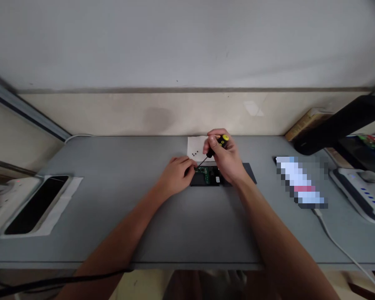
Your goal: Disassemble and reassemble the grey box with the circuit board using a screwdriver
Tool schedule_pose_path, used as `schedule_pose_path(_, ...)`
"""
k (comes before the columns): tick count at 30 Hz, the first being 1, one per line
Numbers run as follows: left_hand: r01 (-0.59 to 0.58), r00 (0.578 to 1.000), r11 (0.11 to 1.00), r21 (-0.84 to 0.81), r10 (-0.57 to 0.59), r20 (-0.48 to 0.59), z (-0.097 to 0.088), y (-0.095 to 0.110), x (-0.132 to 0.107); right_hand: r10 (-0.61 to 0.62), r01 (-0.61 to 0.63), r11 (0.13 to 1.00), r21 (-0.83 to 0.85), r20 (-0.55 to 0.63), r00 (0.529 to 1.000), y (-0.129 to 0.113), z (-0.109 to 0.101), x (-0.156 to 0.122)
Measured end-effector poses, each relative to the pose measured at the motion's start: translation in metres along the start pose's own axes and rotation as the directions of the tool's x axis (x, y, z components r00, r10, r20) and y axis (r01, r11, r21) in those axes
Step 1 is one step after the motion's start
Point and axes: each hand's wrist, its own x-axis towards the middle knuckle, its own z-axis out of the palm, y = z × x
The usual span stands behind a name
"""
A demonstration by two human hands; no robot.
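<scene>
My right hand (225,160) is closed around a small screwdriver (218,145) with a black handle and yellow cap, its tip angled down to the left onto a black device (206,177) with a green circuit board showing. My left hand (177,175) rests on the grey desk (112,175), fingers curled and pressed against the device's left edge. Just behind lies a white paper (195,146) with several tiny black screws on it. A dark flat cover (249,171) lies to the right of my right hand.
A black phone (37,204) lies on white paper at the left. At the right are a pixelated object (300,183) with a white cable (337,243), a power strip (359,193) and a black lamp arm (340,125). A black cable (50,283) runs along the front edge.
</scene>
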Motion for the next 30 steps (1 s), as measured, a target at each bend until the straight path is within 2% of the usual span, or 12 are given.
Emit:
schedule_pose_path(5, -0.060, 0.998, 0.998, -0.002, 0.060, 0.016, -0.003, -0.003, 0.000, 0.057, -0.052, 0.981, 0.186, -0.021, 0.998, -0.003, 0.001, -0.001)
schedule_pose_path(7, -0.070, 0.997, 0.998, 0.001, 0.070, 0.013, -0.002, -0.004, 0.000, 0.095, -0.091, 0.974, 0.209, -0.008, 0.995, -0.006, 0.003, -0.002)
schedule_pose_path(13, -0.092, 0.996, 0.996, 0.005, 0.092, 0.006, -0.002, -0.003, 0.000, 0.120, -0.107, 0.980, 0.167, -0.072, 0.990, -0.008, 0.000, -0.005)
schedule_pose_path(16, -0.107, 0.994, 0.994, -0.006, 0.108, 0.011, -0.005, -0.003, -0.001, 0.079, -0.069, 0.991, 0.119, -0.084, 0.993, -0.006, -0.001, -0.004)
schedule_pose_path(20, -0.120, 0.993, 0.993, -0.002, 0.120, 0.021, -0.009, -0.004, 0.000, 0.088, -0.076, 0.980, 0.182, -0.058, 0.994, -0.008, 0.001, -0.004)
schedule_pose_path(24, -0.132, 0.991, 0.991, 0.012, 0.132, 0.009, -0.008, -0.006, 0.000, 0.090, -0.083, 0.986, 0.143, -0.041, 0.995, -0.009, 0.002, -0.006)
schedule_pose_path(30, -0.126, 0.992, 0.992, 0.011, 0.126, 0.026, -0.008, -0.006, -0.001, 0.046, -0.037, 0.997, 0.069, -0.140, 0.989, -0.002, 0.003, -0.006)
